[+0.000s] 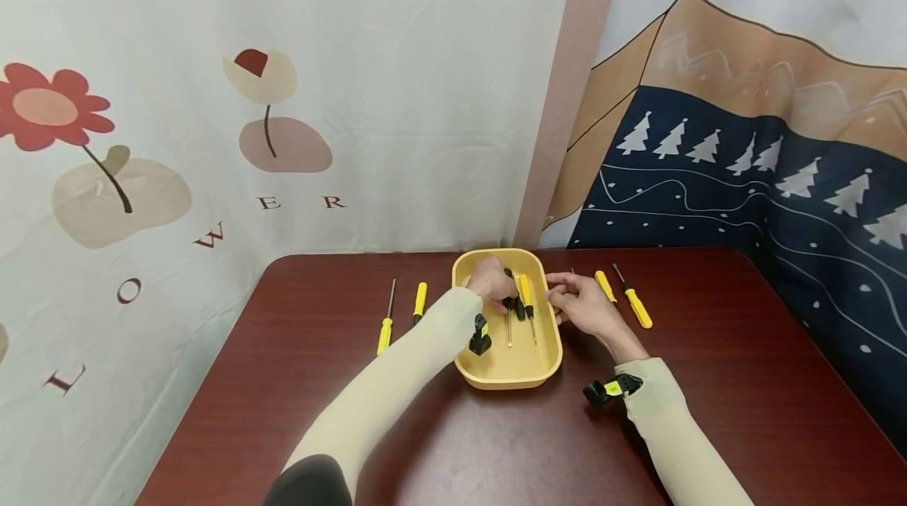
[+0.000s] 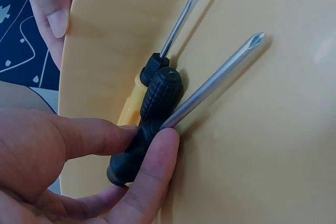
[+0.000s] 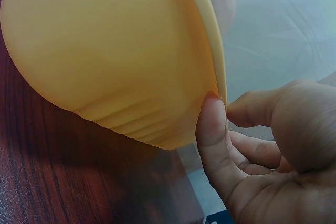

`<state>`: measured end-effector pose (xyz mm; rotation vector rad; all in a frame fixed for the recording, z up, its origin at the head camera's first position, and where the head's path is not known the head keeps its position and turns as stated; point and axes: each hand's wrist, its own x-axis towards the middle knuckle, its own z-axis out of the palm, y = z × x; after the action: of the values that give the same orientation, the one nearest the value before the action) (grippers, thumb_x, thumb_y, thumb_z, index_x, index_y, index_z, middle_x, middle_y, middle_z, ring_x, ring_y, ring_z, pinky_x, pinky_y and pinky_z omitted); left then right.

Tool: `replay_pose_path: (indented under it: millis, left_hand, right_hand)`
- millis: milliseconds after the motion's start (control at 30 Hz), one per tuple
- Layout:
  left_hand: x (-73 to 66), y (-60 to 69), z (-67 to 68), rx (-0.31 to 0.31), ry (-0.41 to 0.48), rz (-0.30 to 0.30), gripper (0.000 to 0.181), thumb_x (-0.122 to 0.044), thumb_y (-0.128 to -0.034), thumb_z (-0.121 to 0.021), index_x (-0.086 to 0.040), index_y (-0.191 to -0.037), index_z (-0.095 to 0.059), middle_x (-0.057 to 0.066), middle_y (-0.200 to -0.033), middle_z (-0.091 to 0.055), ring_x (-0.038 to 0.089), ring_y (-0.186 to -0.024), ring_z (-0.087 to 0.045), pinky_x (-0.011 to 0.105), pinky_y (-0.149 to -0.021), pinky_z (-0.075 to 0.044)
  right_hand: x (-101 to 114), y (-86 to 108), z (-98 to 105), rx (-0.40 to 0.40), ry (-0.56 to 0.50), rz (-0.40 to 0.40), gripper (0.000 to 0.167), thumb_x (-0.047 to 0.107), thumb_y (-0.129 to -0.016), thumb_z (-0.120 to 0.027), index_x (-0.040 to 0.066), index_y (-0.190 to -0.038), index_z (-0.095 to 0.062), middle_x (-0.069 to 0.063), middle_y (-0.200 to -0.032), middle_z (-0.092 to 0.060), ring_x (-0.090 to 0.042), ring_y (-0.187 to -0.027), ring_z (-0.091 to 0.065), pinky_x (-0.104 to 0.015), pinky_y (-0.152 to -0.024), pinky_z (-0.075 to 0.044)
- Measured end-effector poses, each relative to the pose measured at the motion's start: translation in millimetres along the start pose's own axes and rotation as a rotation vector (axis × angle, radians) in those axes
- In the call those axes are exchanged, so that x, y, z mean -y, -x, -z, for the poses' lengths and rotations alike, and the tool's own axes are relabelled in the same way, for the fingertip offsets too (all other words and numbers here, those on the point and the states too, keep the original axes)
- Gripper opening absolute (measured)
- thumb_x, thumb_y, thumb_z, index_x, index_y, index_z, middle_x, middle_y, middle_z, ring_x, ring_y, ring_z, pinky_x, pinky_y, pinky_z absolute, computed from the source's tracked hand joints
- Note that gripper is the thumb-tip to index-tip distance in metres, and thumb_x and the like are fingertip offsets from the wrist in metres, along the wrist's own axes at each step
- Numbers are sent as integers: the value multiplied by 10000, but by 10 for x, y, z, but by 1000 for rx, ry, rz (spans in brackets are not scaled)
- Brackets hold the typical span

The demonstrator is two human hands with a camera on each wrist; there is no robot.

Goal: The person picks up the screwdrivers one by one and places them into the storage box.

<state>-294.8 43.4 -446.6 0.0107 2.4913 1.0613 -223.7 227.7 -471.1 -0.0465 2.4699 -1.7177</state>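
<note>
My left hand (image 1: 490, 282) reaches into a yellow tray (image 1: 505, 368) and pinches a black-handled screwdriver (image 2: 210, 88) between thumb and fingers. Its cross-shaped tip points away from the hand in the left wrist view. Against it lies another black handle (image 2: 161, 94), whose far part is hidden. A yellow-handled screwdriver (image 1: 527, 291) with a flat tip lies beside them in the tray. At the tray's right side, my right hand (image 1: 584, 305) pinches the rim (image 3: 214, 45) between thumb and finger.
Left of the tray, a yellow screwdriver (image 1: 386, 331) and a yellow-and-black handle (image 1: 421, 300) lie on the dark red table (image 1: 510, 443). To the right are another yellow handle (image 1: 605, 285) and a yellow screwdriver (image 1: 638, 308). A printed curtain (image 1: 425, 97) hangs behind.
</note>
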Motion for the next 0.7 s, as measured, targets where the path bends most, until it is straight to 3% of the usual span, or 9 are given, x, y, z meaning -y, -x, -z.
replay_pose_path:
  millis: [400,567,700]
  left_hand:
    - [-3,14,-14,9,-6,1,333,-47,-906,-744,-67,-679,-501,99,-746,-516,299,-665,-763,339,-608,-641]
    - [1,16,-9,3,-5,7,168,-67,-891,-762,-6,-857,-609,121,-818,-578,300,-659,-763,342,-600,-640]
    - [5,18,-3,7,-6,14,186,-104,-892,-765,16,-958,-639,104,-770,-594,307,-674,-766,352,-608,-642]
  right_hand:
    - [3,3,-8,-4,2,-3,425,70,-1016,-575,-42,-1424,-533,-241,-1090,-648,-186,-721,-680,-284,-652,-622]
    - [7,9,-8,-4,7,-13,424,71,-1019,-574,-35,-1427,-532,-238,-1094,-646,-189,-723,-682,-285,-654,-624]
    - [20,11,-10,-8,12,-26,420,81,-1018,-579,-20,-1424,-540,-223,-1083,-651,-192,-719,-681,-290,-651,-625]
